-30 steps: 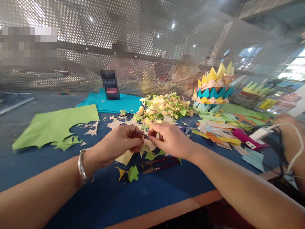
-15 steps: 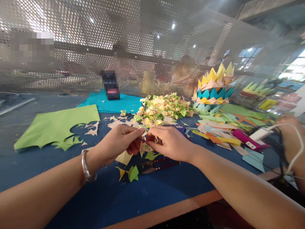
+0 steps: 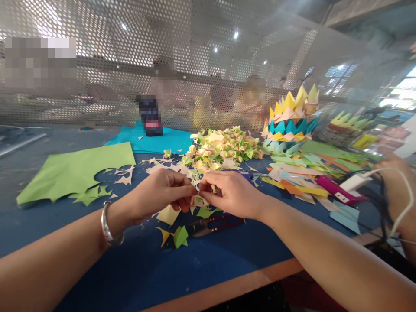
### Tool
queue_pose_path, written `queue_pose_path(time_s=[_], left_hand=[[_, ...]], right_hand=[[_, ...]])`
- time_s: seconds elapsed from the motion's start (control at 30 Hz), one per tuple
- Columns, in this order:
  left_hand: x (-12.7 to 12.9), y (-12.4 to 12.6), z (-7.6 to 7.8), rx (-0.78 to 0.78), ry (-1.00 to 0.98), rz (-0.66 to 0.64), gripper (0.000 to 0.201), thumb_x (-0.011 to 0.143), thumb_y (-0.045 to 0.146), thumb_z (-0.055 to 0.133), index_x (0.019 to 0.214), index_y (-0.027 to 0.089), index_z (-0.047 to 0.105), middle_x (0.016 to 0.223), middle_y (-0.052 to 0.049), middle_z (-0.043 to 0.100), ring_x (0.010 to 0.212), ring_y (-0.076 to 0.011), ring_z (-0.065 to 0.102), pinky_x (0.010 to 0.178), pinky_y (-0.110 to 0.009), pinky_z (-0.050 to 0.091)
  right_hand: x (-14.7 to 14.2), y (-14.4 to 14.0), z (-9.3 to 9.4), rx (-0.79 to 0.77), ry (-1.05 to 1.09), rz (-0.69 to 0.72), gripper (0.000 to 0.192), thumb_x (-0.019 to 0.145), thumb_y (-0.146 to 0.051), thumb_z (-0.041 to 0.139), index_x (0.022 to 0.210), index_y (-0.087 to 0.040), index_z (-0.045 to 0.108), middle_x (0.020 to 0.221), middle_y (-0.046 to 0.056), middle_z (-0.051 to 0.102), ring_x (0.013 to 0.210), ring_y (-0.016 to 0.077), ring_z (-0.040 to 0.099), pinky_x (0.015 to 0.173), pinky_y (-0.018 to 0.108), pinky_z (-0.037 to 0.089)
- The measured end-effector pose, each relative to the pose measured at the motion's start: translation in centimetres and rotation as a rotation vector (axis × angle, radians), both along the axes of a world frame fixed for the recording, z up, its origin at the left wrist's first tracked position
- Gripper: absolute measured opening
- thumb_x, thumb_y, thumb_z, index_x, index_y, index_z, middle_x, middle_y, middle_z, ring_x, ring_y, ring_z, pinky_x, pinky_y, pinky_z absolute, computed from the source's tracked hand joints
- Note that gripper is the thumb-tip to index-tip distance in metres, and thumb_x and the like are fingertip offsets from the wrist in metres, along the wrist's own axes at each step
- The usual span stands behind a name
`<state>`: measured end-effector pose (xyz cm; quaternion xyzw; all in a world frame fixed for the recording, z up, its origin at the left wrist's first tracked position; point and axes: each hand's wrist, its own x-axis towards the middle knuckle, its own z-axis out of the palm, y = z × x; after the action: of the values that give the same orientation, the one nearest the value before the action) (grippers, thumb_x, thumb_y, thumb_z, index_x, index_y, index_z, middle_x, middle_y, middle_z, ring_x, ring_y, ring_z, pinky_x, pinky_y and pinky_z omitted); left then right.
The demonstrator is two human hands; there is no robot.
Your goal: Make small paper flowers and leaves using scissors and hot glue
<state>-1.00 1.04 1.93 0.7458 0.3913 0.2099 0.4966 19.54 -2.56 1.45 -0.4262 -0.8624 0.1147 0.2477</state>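
My left hand point(image 3: 165, 190), with a silver bangle at the wrist, is closed in a pinch, thumb against forefinger. My right hand point(image 3: 230, 193) pinches too, its fingertips meeting those of the left. A tiny dark bit shows where they meet; what it is stays hidden by the fingers. Beneath and around the hands lie cream and green paper scraps point(image 3: 169, 214). Just below the right hand rests a pair of scissors point(image 3: 214, 225) with dark red handles. Beyond the hands is a heap of small folded yellow, peach and green paper pieces point(image 3: 224, 147).
Green paper sheet point(image 3: 74, 173) with cut-out edges lies left, a turquoise sheet point(image 3: 175, 141) behind. At right stand a tiered paper-point piece point(image 3: 289, 125), paper strips point(image 3: 292, 173) and a magenta device point(image 3: 341, 190) with cables. Another person's arm point(image 3: 398, 190) is at far right.
My left hand has rolled slightly, closing in on the right fingertips. The thin dark strand seen between the hands earlier is now mostly hidden. The right hand has hardly moved.
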Motion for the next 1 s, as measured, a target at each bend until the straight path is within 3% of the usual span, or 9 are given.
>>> queue_pose_path(time_s=[0.17, 0.43, 0.63, 1.0], left_hand=[[-0.35, 0.34, -0.08, 0.183, 0.063, -0.079, 0.029, 0.087, 0.040, 0.060, 0.071, 0.019, 0.070, 0.065, -0.003, 0.072, 0.058, -0.0141, 0.066, 0.055, -0.024, 0.051], [-0.48, 0.44, 0.27, 0.293, 0.079, -0.039, 0.029, 0.093, 0.040, 0.056, 0.073, 0.021, 0.066, 0.069, -0.003, 0.076, 0.065, -0.0151, 0.070, 0.061, -0.024, 0.052], [-0.91, 1.00, 0.06, 0.471, 0.165, -0.066, 0.033, 0.097, 0.039, 0.050, 0.075, 0.021, 0.066, 0.068, -0.001, 0.074, 0.062, -0.0134, 0.066, 0.061, -0.023, 0.049], [-0.82, 0.99, 0.40, 0.415, 0.169, -0.038, 0.029, 0.092, 0.040, 0.054, 0.074, 0.021, 0.069, 0.072, -0.003, 0.076, 0.068, -0.0166, 0.070, 0.062, -0.025, 0.050]], right_hand=[[0.08, 0.15, -0.01, 0.010, -0.017, -0.007, 0.009, 0.091, -0.021, 0.057, 0.083, -0.018, 0.061, 0.081, 0.004, 0.064, 0.074, 0.0149, 0.057, 0.067, 0.029, 0.040], [0.62, 0.62, -0.15, 0.025, -0.056, -0.050, 0.014, 0.094, -0.027, 0.056, 0.087, -0.018, 0.064, 0.076, 0.002, 0.062, 0.069, 0.0144, 0.054, 0.063, 0.029, 0.038], [0.80, 0.62, -0.08, 0.021, -0.077, -0.060, 0.016, 0.095, -0.028, 0.055, 0.087, -0.018, 0.065, 0.077, 0.003, 0.064, 0.070, 0.0150, 0.055, 0.062, 0.030, 0.037], [0.74, 0.71, -0.07, 0.021, -0.080, -0.063, 0.017, 0.094, -0.027, 0.056, 0.086, -0.018, 0.067, 0.078, 0.003, 0.065, 0.071, 0.0154, 0.056, 0.064, 0.030, 0.037]])
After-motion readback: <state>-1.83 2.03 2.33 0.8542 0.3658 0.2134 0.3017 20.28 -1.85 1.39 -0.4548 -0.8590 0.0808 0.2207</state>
